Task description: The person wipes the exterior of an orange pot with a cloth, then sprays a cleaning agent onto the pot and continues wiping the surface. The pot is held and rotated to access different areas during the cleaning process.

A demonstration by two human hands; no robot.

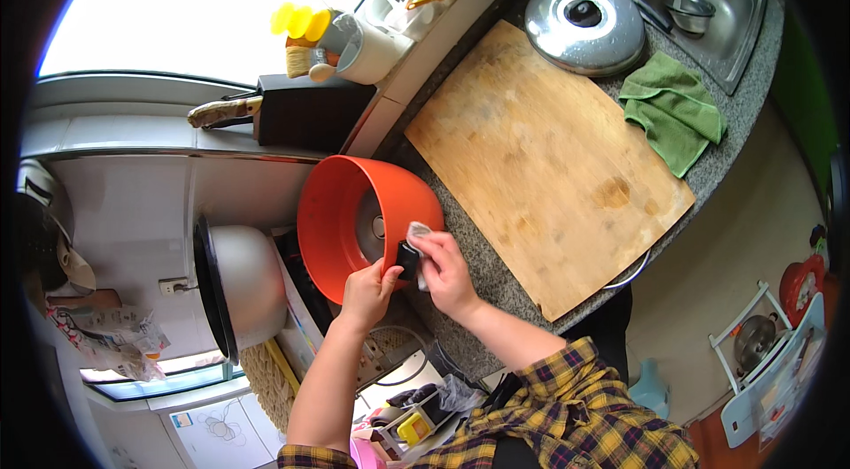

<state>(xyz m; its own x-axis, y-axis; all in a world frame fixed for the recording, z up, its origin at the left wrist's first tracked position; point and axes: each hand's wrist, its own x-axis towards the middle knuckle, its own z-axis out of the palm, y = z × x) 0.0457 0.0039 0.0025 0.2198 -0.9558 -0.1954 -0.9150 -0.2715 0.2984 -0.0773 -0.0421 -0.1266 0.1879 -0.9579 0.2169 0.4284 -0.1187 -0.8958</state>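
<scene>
An orange rice cooker body (415,193), without lid or inner pot, lies tipped with its opening towards the left. Through the opening shows a metal heating plate (369,223) with a round centre. My left hand (367,296) grips the rim, its thumb by a black fitting (408,260) on the outer wall. My right hand (449,273) pinches a crumpled white cloth or tissue (418,230) against the outer wall beside that fitting. Left of the cooker body stands a silver inner pot (249,283) with a black interior.
A wooden cutting board (531,164) lies on the granite counter (465,310), with a steel lid (584,24) and green cloth (674,107) overlapping it. Beyond is a steel sink (727,44) holding a metal bowl (690,12). A knife block (312,110) rests on the windowsill.
</scene>
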